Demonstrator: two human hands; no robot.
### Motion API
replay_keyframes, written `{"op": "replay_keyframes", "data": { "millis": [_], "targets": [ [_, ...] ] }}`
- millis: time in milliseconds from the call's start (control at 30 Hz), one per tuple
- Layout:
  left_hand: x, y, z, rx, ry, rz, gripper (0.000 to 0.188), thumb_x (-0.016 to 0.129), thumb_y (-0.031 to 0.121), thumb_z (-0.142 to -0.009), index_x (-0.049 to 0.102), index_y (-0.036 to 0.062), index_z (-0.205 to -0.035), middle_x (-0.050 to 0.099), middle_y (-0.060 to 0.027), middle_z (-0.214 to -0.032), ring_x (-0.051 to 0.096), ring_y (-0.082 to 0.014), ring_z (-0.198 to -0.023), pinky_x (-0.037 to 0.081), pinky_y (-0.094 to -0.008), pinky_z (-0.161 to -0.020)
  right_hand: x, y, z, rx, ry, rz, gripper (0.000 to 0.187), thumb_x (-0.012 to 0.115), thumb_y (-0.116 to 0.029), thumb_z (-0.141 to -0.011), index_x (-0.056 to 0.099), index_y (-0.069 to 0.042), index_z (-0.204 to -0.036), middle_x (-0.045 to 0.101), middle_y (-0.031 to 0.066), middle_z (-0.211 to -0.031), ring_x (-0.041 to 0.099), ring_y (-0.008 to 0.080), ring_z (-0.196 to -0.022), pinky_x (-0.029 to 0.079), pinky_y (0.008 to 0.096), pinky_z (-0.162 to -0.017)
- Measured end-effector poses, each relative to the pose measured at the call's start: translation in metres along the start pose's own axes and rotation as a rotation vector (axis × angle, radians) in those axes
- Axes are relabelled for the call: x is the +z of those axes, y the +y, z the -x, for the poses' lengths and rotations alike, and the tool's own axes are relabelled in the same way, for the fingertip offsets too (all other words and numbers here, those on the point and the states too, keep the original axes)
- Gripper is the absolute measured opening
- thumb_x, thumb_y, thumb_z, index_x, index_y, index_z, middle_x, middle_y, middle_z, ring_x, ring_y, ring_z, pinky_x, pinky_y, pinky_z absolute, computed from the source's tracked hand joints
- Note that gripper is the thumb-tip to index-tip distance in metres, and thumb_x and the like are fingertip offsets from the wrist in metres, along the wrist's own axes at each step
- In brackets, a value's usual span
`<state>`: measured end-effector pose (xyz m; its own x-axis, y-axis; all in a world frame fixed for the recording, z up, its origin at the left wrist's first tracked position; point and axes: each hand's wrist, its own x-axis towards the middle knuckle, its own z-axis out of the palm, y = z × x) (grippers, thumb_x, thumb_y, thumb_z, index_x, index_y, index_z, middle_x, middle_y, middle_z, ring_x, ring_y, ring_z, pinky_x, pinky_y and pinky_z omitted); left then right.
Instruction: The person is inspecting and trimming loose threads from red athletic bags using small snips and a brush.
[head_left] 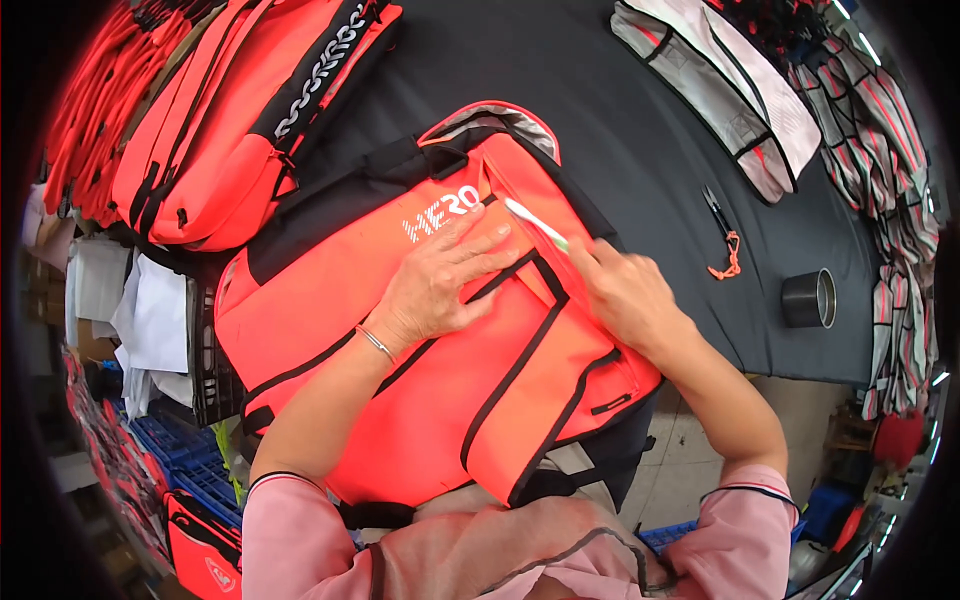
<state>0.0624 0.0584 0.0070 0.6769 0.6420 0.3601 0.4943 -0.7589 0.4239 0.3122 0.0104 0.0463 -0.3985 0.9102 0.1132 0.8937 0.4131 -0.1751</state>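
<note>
A bright orange bag (320, 285) with black trim and white lettering lies across the near edge of the dark-covered table, close against my body. My left hand (440, 285) rests flat on its front, fingers spread, below the lettering. My right hand (622, 300) is closed round a slim white and green stick (538, 223) that looks like a toothbrush. Its white end meets the bag's surface by a black-edged seam, right of the lettering. The fingers hide the rest of the stick. An orange flap (525, 385) with black binding hangs toward me.
Another orange bag (225, 150) stands at the far left. To the right lie a grey-white bag piece (725, 95), small snips (716, 210) with an orange cord, and a dark cup (808, 299). Papers (160, 310) and blue crates (185, 450) are at the left.
</note>
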Motion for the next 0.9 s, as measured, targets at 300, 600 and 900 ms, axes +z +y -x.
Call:
{"op": "replay_keyframes", "data": {
  "millis": [300,600,900],
  "targets": [
    [-0.002,0.002,-0.004,0.033,0.044,0.041,0.047,0.076,0.010,-0.071,0.070,0.0173,-0.117,0.059,0.0001,-0.137,0.044,-0.0287,-0.138,0.045,-0.0394,-0.108,-0.015,-0.001,-0.008,-0.077,0.014,0.023,0.024,0.054,-0.001,-0.083,0.055,0.004,-0.106,0.064,0.0183,-0.084,0.067,0.0356,-0.065,0.054,0.0435,-0.057],
    [-0.003,-0.002,0.003,0.019,0.070,0.032,0.046,0.076,0.010,-0.070,0.070,0.0170,-0.115,0.061,-0.0005,-0.134,0.047,-0.0284,-0.135,0.046,-0.0391,-0.107,-0.009,0.005,0.009,-0.014,-0.078,0.006,0.037,0.054,-0.001,-0.084,0.053,0.002,-0.120,0.061,0.0164,-0.084,0.064,0.0374,-0.063,0.052,0.0459,-0.056],
    [0.001,0.000,0.001,0.005,0.028,0.028,0.043,0.074,0.015,-0.074,0.068,0.0181,-0.116,0.059,0.0028,-0.137,0.044,-0.0242,-0.138,0.045,-0.0365,-0.109,-0.025,0.004,0.035,-0.008,-0.075,0.023,0.036,0.054,0.000,-0.082,0.054,0.002,-0.117,0.061,0.0185,-0.085,0.065,0.0366,-0.064,0.052,0.0451,-0.057]
  ]
}}
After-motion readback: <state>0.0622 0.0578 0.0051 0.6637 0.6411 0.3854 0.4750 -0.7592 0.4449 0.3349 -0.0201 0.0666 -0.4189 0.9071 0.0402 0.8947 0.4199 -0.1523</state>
